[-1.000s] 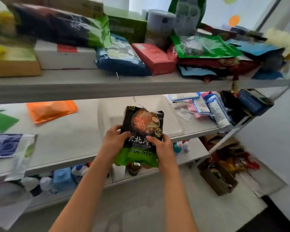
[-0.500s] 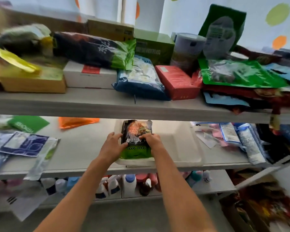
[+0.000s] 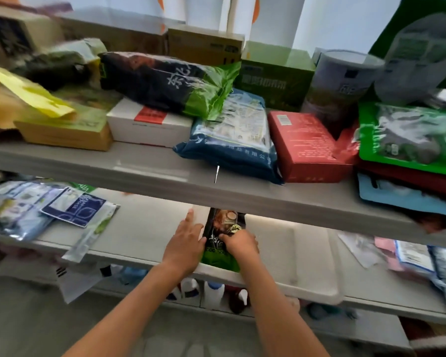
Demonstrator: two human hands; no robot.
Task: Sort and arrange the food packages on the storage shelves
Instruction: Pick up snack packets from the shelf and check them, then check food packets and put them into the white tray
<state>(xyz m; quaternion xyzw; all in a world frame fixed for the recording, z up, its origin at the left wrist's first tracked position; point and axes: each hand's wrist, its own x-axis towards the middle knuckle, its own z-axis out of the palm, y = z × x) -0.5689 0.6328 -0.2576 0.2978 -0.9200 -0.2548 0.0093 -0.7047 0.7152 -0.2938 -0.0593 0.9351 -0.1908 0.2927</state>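
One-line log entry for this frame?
step: placing noodle packet in white bin | shelf: middle | left hand: steadying | right hand: gripping

Grey upper shelf (image 3: 150,173), white box (image 3: 150,127), blue bag (image 3: 232,140), red box (image 3: 307,148)

Noodle packet (image 3: 223,238) in tray (image 3: 307,276) on middle shelf (image 3: 144,228); left hand (image 3: 184,244) beside packet, right hand (image 3: 242,244) on it.

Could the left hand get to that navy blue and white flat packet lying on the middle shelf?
Probably yes. The left hand lies open beside the black and green noodle packet, and bare shelf separates it from the navy blue and white flat packet.
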